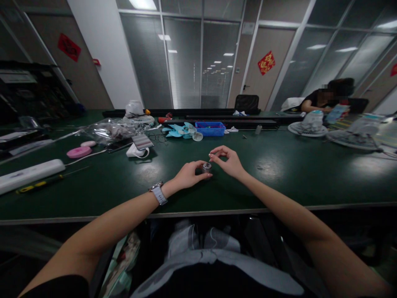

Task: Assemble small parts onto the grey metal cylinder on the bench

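A small round metallic jar [206, 167] stands on the green table [192, 198], near its front edge. The fingers and thumb of my left hand [190, 175] are wrapped round its left side. Just above and to the right of the jar is my right hand [228, 162], thumb and index finger pinched together. Whatever those fingertips hold, if anything, is too small to make out. Small dark bits show at the jar's top.
Behind my hands lie a blue tray [210, 129], blue gloves [181, 130] and a white charger [136, 151]. At the left are a power strip [31, 174], a yellow screwdriver [39, 186] and a pink disc [79, 152]. A person [319, 99] leans over the table at right.
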Tool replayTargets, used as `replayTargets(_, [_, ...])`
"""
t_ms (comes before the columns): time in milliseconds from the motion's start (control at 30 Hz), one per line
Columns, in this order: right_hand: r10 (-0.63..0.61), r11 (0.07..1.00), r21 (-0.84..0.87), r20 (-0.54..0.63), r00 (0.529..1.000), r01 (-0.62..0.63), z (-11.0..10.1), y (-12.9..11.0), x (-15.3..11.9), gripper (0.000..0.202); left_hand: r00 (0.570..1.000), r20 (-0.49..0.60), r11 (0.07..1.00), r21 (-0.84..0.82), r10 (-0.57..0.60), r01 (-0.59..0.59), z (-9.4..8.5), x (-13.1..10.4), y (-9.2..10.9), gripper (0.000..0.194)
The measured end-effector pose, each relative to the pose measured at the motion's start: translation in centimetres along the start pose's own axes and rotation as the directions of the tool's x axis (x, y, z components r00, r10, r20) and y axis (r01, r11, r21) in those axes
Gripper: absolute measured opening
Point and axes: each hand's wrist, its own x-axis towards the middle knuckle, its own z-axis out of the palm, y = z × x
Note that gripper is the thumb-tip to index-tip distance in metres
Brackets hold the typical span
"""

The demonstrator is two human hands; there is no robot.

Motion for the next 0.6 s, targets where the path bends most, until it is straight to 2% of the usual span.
replayTargets(200, [-0.056, 0.998, 0.032, 0.189, 0.980, 0.051, 0.1, -0.4, -0.2, 0.029, 1.000, 0.013, 1.000, -0.009, -0.006, 0.006, 0.0, -0.1, 0.0, 0.043])
replayTargets(400, [-0.056, 0.998, 0.030, 0.157, 0.986, 0.051, 0.2, -0.5, -0.3, 0.028, 1.000, -0.001, 1.000, 0.000, 0.006, -0.006, 0.0, 0.0, 0.0, 0.042])
replayTargets(600, [-0.044, 0.998, 0.052, 0.046, 0.998, 0.041, -0.7, 0.7, 0.4, 0.030, 0.999, -0.036, 0.995, 0.093, -0.022, 0.026, -0.1, 0.0, 0.3, 0.041])
